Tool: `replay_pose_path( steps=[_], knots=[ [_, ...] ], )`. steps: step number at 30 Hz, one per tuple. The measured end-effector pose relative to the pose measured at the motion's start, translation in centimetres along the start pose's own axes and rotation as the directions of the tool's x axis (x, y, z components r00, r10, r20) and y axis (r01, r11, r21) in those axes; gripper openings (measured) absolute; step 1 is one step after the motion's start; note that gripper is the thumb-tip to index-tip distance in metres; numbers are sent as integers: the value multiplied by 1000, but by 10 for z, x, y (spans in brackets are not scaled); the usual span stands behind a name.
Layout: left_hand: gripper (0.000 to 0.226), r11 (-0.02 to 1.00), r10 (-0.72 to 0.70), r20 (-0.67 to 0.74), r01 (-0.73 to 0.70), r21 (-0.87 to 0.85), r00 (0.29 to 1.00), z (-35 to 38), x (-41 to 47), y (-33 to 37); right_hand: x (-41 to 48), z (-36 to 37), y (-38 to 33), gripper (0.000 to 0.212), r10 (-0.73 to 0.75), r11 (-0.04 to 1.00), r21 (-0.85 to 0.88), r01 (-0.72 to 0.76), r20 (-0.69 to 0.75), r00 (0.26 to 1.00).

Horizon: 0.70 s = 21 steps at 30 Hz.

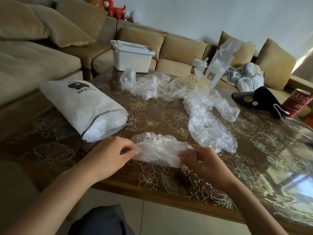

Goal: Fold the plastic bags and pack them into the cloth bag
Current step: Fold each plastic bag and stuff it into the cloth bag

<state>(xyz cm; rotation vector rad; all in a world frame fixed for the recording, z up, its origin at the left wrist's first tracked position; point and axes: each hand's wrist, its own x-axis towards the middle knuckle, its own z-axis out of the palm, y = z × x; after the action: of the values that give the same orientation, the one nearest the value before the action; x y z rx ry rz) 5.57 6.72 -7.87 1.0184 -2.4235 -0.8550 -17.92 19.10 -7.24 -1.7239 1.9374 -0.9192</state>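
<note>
A: How many cloth bags?
B: One cloth bag (81, 107). Also one white box (132, 58) and one red can (298, 102).
A: Plastic bags?
B: One held plastic bag (160, 153). The loose pile (208, 129) on the desk (152, 119) is too crumpled to count.
</note>
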Motion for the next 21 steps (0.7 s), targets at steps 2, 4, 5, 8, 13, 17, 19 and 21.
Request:
replay_pose_path(
  steps=[2,4,5,8,13,17,19,21],
  knots=[
    [19,998,-19,2,20,-54,1000,0,3,1,4,-1,-3,42,54,993,95,-64,103,993],
    [21,996,-55,-17,53,-76,998,4,8,1,11,7,-4,56,151,984,81,-158,90,984],
    [22,994,-84,-36,82,-73,996,7,12,1,16,11,-3,58,209,975,70,-211,31,977],
    [37,987,-158,-125,161,16,980,17,21,4,29,26,2,48,312,947,-26,-320,-169,935],
    [26,926,-284,-280,338,168,917,27,27,17,36,44,1,37,289,848,-335,-412,-360,887],
    [32,892,-333,-318,406,199,888,30,30,19,34,47,-2,26,244,823,-403,-399,-384,891],
    [25,898,-302,-351,388,208,886,28,31,19,33,45,-4,27,260,845,-360,-396,-371,892],
    [16,941,-316,-339,340,10,886,24,35,19,30,39,-7,33,255,867,-332,-371,-343,904]
  ],
)
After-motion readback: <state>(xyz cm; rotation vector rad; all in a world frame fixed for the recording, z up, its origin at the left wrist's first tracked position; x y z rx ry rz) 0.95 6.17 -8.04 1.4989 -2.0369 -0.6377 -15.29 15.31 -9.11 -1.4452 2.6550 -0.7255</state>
